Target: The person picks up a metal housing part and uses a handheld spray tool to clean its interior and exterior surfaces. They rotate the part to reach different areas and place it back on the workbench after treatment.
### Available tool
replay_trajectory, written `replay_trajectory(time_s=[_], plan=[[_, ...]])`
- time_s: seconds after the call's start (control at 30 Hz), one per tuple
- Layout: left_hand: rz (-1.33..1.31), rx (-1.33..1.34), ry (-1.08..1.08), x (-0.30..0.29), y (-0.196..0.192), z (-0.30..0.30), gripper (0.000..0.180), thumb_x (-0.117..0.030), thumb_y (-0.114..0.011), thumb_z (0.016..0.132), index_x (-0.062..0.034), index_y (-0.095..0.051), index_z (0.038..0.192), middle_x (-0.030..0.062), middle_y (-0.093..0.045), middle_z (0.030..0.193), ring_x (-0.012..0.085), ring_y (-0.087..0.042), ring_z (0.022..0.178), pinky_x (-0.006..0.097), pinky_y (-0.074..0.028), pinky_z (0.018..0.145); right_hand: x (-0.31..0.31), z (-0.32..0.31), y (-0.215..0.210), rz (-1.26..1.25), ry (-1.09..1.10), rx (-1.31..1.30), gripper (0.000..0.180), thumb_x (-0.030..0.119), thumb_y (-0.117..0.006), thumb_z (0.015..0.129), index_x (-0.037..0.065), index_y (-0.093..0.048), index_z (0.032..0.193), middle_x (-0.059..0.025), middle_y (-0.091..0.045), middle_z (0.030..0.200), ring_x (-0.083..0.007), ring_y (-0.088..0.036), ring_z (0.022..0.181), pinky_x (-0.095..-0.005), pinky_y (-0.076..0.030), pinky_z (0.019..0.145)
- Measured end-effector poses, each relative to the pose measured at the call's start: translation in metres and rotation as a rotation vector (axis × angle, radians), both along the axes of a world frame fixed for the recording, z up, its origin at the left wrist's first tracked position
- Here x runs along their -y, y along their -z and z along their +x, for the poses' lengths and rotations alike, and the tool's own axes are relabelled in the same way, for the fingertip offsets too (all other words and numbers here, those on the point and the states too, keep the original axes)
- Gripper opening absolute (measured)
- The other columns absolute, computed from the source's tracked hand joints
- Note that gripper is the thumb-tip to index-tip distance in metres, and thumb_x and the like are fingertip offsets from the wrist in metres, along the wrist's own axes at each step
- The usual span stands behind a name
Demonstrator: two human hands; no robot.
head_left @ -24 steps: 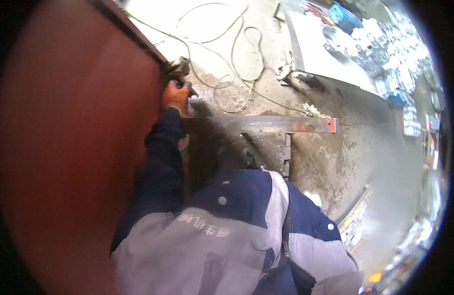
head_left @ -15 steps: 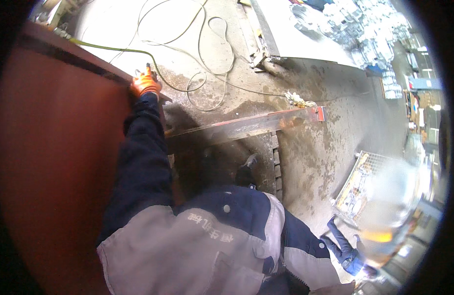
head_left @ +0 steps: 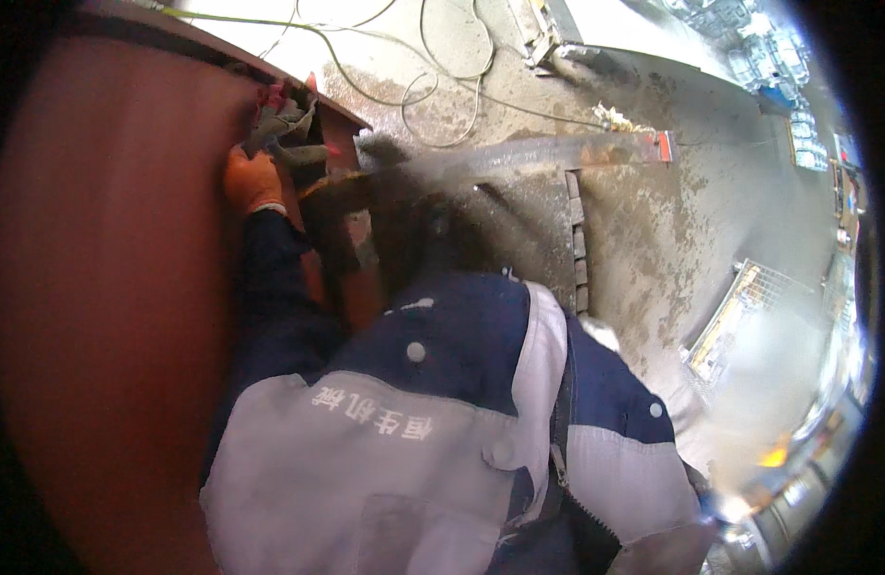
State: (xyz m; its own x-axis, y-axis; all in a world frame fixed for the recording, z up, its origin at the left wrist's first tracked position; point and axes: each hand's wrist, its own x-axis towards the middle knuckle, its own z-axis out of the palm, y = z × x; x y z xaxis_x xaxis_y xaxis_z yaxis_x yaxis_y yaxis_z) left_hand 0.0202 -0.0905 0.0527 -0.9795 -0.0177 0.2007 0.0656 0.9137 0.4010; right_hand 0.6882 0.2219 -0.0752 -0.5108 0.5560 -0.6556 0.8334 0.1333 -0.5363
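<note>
My left hand (head_left: 254, 182), in an orange work glove, is at the inner edge of a large red-brown steel piece (head_left: 126, 230). Its fingers are curled against a crumpled bundle of grey and red cloth (head_left: 287, 123), which looks like a rag or worn gloves. The fingertips are partly hidden by the bundle. Beyond the cloth, a flange of the red steel ends close to a long flat metal beam (head_left: 500, 163) with a red end. My right hand does not show; my jacket fills the lower middle.
A thin hose (head_left: 481, 101) lies in loops across the floor. A pale tangled bundle (head_left: 620, 120) sits behind the beam's far end. Blocks (head_left: 576, 230) line the edge of a dark plate. To the right stands a wire mesh crate (head_left: 739, 316); stacked metal parts (head_left: 782, 57) are at the far right.
My left hand has come back along the red steel edge, toward me, and now meets the grey and red cloth. My body has leaned, shifting the view.
</note>
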Motion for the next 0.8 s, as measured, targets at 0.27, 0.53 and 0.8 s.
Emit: replay_trajectory(time_s=[0.27,0.53,0.8], plan=[[-0.016,0.053,-0.140,0.030,0.005,0.131,0.038,-0.011,-0.057,0.077,-0.0005,-0.055,0.113,0.0199,-0.061,0.111,0.0353,-0.060,0.099,0.042,-0.046,0.086,-0.017,0.001,-0.024,-0.254,0.269,0.031,0.042,0.032,-0.064,0.084,-0.001,-0.063,0.111,-0.0122,-0.067,0.105,-0.0209,-0.061,0.099,-0.0307,-0.046,0.086],[-0.010,0.191,-0.240,0.026,0.094,0.184,0.043,-0.021,-0.057,0.077,-0.0015,-0.056,0.115,0.0201,-0.062,0.107,0.0370,-0.059,0.099,0.044,-0.047,0.083,-0.044,0.098,-0.019,-0.136,0.208,0.139,0.037,0.028,-0.062,0.084,-0.001,-0.065,0.107,-0.0120,-0.067,0.104,-0.0218,-0.061,0.098,-0.0312,-0.046,0.085],[-0.152,0.189,0.064,0.012,0.197,0.270,0.031,-0.029,-0.063,0.070,-0.0076,-0.061,0.093,0.0128,-0.063,0.084,0.0323,-0.061,0.079,0.045,-0.046,0.068,-0.006,0.202,0.042,-0.210,0.450,-0.102,0.032,0.027,-0.059,0.083,0.007,-0.066,0.108,-0.0084,-0.067,0.104,-0.0202,-0.063,0.091,-0.0312,-0.049,0.079]])
